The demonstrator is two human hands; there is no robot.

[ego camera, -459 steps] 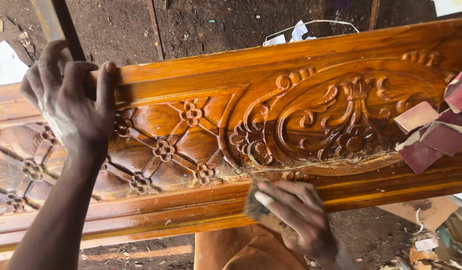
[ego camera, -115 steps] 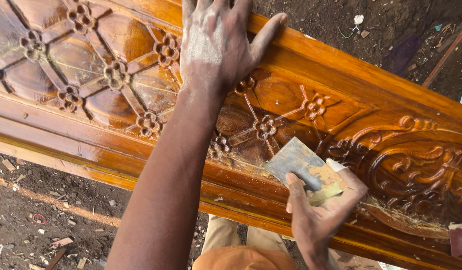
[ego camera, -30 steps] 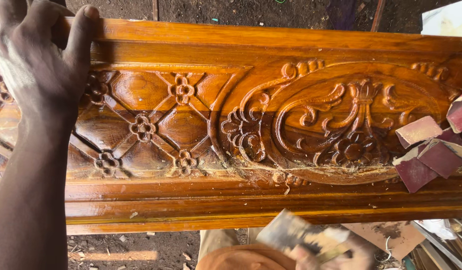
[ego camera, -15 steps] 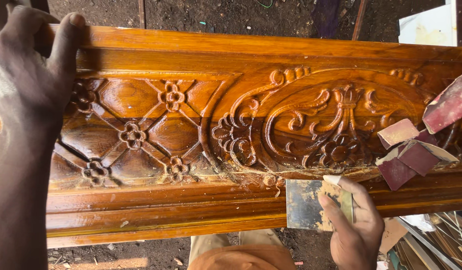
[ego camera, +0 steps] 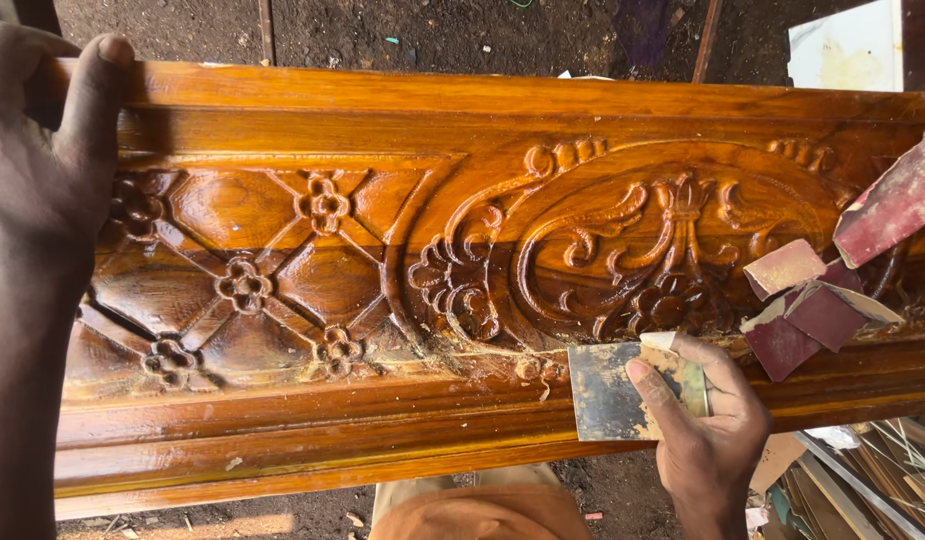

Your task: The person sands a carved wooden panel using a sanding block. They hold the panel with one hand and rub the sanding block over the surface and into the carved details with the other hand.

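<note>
A long carved wooden panel with a glossy amber finish fills the view, with a lattice of flowers on the left and a scrolled oval motif on the right. My left hand grips its top edge at the far left, thumb over the rim. My right hand holds a flat metal scraper blade smeared with pale filler, pressed against the panel's lower moulding just below the oval carving. Pale filler residue lies along the groove beside the blade.
Several torn reddish sandpaper pieces rest on the panel's right end. Beyond the panel lies dirt ground with a white board at top right. Stacked scrap boards sit at bottom right. My orange-clad knees are below.
My right hand has come up from below the panel and brought the scraper blade onto the lower moulding. The view has moved closer. My left hand keeps its grip on the top edge.
</note>
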